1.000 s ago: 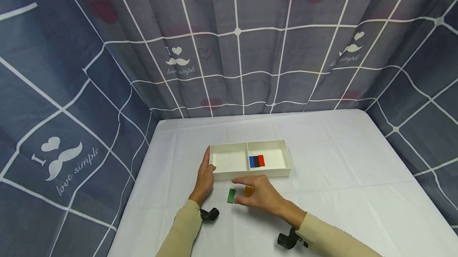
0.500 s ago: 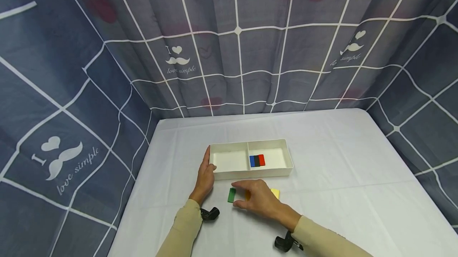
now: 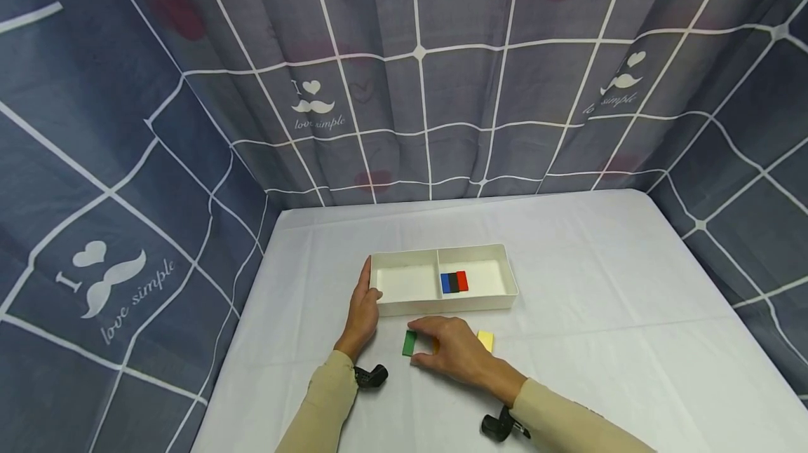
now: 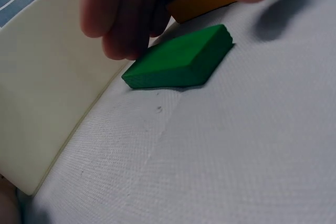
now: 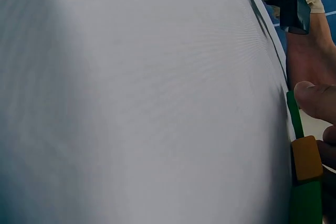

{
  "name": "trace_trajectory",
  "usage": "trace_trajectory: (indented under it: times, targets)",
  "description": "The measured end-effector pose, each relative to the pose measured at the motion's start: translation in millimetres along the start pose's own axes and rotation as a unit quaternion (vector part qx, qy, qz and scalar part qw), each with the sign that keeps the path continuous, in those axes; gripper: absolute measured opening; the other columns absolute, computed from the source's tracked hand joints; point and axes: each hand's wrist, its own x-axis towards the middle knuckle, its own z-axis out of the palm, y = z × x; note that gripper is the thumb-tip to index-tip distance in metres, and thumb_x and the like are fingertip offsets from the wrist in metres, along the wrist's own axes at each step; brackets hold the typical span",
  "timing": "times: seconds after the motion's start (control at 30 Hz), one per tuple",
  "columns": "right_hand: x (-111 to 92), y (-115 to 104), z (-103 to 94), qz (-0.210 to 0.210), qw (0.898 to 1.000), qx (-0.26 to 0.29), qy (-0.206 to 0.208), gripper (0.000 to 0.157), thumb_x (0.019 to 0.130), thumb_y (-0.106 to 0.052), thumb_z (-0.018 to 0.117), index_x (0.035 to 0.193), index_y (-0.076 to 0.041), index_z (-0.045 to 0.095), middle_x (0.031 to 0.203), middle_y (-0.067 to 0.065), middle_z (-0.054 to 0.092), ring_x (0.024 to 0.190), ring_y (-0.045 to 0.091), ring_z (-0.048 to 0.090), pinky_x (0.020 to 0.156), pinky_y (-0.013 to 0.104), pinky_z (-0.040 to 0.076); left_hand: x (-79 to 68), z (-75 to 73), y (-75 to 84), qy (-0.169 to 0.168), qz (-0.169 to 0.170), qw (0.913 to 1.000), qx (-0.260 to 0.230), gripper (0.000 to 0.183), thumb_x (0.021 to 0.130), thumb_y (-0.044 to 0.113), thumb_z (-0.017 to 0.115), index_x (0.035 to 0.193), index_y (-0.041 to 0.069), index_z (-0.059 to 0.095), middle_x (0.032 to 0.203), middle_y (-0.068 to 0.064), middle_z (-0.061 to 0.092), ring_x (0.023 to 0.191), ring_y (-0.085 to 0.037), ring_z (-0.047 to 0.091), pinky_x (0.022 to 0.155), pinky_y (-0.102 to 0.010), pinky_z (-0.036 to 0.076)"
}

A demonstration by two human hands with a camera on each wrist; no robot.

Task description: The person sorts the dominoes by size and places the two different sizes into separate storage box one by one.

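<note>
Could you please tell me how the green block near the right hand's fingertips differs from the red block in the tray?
The green block lies on the white cloth, while the red block is in the right compartment of the tray. The right hand is at the green block; no hand is at the red block. Both are rectangular blocks.

"What sort of place is this?"

"A curtained booth. Blue-grey checked curtains [image 3: 379,18] close in the left, right and far sides of a white-clothed table [image 3: 600,285]."

"Someone's home, then? That moustache-and-heart print [image 3: 116,281] reads 'love simple'."

"It's a household pattern, but I can't tell; the fabric hides whatever room lies beyond. The black wrist camera [image 3: 371,376] on the left and second wrist camera [image 3: 497,426] on the right point to a filming station."
</note>
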Motion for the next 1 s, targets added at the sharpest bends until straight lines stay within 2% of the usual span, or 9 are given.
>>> trace_trajectory:
  times: [0.13,0.37,0.63,1.0]
  targets:
    - [-0.1,1.8,2.2,-0.008,1.000,-0.010,0.005,0.056,0.085,-0.029,0.096,0.134,-0.011,0.078,0.127,-0.002,0.081,0.112,0.009,0.074,0.095,0.032,0.063,0.7,0.1,-0.6,-0.002,0.000,1.0000,-0.003,0.080,0.101,-0.002,0.032,0.177,0.008,0.011,0.184,-0.013,0.016,0.171,-0.037,0.012,0.137,-0.060,0.010]
    - [2.1,-0.5,4.1,-0.008,0.999,-0.040,0.003,0.055,0.084,-0.031,0.096,0.133,-0.012,0.079,0.125,-0.003,0.081,0.117,0.014,0.076,0.100,0.037,0.063,0.7,0.9,-1.2,0.005,-0.001,1.0000,-0.003,0.081,0.100,-0.004,0.033,0.177,0.008,0.012,0.184,-0.014,0.018,0.170,-0.038,0.013,0.137,-0.059,0.011]
    - [4.6,-5.0,5.9,-0.006,0.998,-0.067,0.009,0.049,0.084,-0.030,0.097,0.127,-0.012,0.081,0.120,-0.003,0.082,0.114,0.014,0.077,0.099,0.037,0.063,1.3,1.0,-0.7,0.003,0.003,1.0000,-0.003,0.080,0.100,-0.003,0.032,0.177,0.008,0.012,0.184,-0.014,0.018,0.170,-0.038,0.013,0.137,-0.060,0.011]
    - [3.7,-6.0,8.7,0.003,0.997,-0.073,0.015,0.045,0.084,-0.028,0.096,0.124,-0.013,0.082,0.119,-0.002,0.082,0.113,0.013,0.077,0.097,0.037,0.064,-0.2,0.3,-1.1,-0.002,0.002,0.9999,-0.010,0.080,0.100,-0.003,0.032,0.177,0.006,0.011,0.184,-0.015,0.017,0.170,-0.039,0.013,0.136,-0.061,0.011]
